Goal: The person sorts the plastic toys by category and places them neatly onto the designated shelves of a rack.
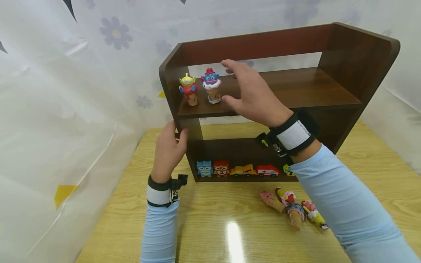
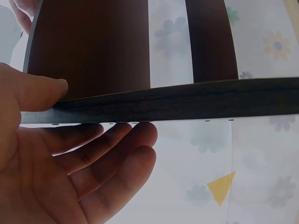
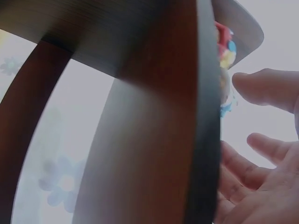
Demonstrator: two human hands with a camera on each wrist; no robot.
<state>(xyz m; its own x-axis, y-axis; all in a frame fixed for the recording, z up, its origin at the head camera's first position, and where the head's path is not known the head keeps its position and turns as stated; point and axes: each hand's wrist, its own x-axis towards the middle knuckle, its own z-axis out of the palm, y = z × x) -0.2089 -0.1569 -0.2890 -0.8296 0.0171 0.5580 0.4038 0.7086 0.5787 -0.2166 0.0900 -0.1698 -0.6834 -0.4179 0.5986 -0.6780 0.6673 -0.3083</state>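
Observation:
My left hand (image 1: 168, 151) holds the left side panel of a dark brown wooden shelf (image 1: 296, 87). In the left wrist view, the thumb (image 2: 44, 91) lies on the panel's inner side and the fingers (image 2: 114, 163) on its outer side. My right hand (image 1: 254, 93) is beside a blue-faced ice-cream-cone toy (image 1: 212, 86) on the upper board, thumb and fingers spread with nothing between them. Left of that toy stands a cone toy with a yellow-green alien head (image 1: 188, 87). Both toys are upright and partly hidden by the board edge in the right wrist view.
A blue owl block (image 1: 205, 169), a red owl block (image 1: 221, 168), a yellow truck (image 1: 243, 170) and a red ambulance (image 1: 267, 170) line the bottom board. Several cone toys (image 1: 295, 215) lie on the wooden table (image 1: 197, 226). A patterned sheet (image 1: 98, 91) hangs behind.

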